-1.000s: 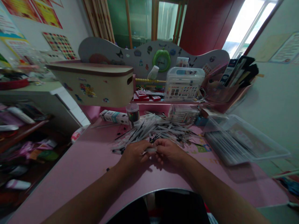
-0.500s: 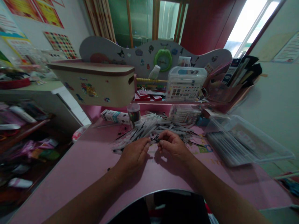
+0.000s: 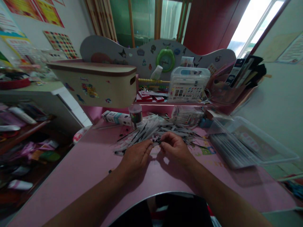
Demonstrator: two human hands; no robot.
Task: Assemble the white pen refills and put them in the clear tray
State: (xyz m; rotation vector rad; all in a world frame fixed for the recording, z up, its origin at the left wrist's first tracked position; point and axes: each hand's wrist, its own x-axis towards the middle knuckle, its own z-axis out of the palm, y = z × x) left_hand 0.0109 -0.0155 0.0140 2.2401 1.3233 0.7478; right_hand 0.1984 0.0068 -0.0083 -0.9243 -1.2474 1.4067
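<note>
My left hand (image 3: 137, 154) rests low over the pink table, its fingers together and the tips pinched around what looks like a thin pale pen-like stick. Opposite it, my right hand (image 3: 176, 147) has thumb and forefinger pinched at a small dark bit; its kind is too small and blurred to tell. The fingertips of both hands nearly meet. Right behind them spreads a loose pile of thin white, translucent and black pen-like sticks (image 3: 151, 127). A small black piece (image 3: 110, 171) lies by my left forearm.
A clear plastic bin (image 3: 272, 156) stands right, beside a stack of flat clear sleeves (image 3: 230, 154). Behind the pile are a round clear tub (image 3: 135, 115), a long printed box (image 3: 117, 118) and a clear case (image 3: 187, 115). A shelf above bears a cream bin (image 3: 94, 88).
Both hands stay in nearly the same place, pinched close together. The fingers of my right hand have shifted very slightly; the pile looks unchanged.
</note>
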